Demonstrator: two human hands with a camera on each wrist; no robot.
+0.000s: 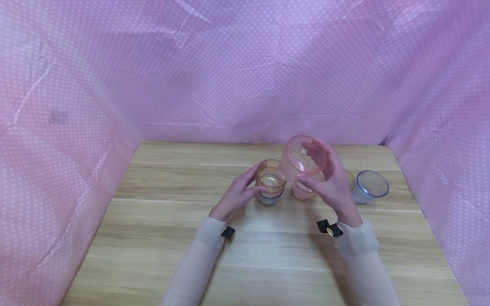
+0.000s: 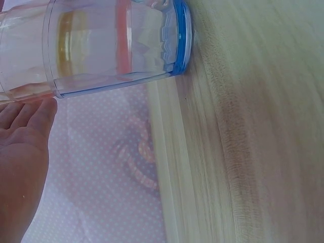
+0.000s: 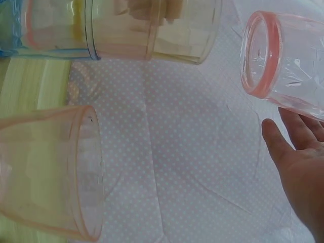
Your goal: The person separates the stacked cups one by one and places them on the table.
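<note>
1. pink dotted cloth [image 1: 245, 63]: on my head feed, behind the table and along both sides.
2. wooden table [image 1: 268, 250]: fills the lower middle.
3. pale sleeves [image 1: 365, 259]: both forearms, reaching in from the near edge.
4. right hand [image 1: 337, 185]: raised off the table, i see thumb and fingers clamped on the lifted pink cup.
5. left hand [image 1: 239, 191]: thumb near side, fingers far side, clamped round the upper part of the stack.
6. stack [image 1: 269, 187]: three nested cups, upright on the table, blue lowest, pink between, yellow on top.
7. lifted pink cup [image 1: 300, 157]: in the air, tilted, mouth towards my head camera, just right of the stack.
8. standing pink cup [image 1: 303, 193]: upright on the table, partly behind the lifted one.
9. blue cup [image 1: 369, 187]: upright, right of the right hand.
10. yellow cup [image 1: 350, 180]: beside the blue one, mostly hidden; can't tell if they touch.
11. black pieces [image 1: 228, 232]: small, at both wrists.
</note>
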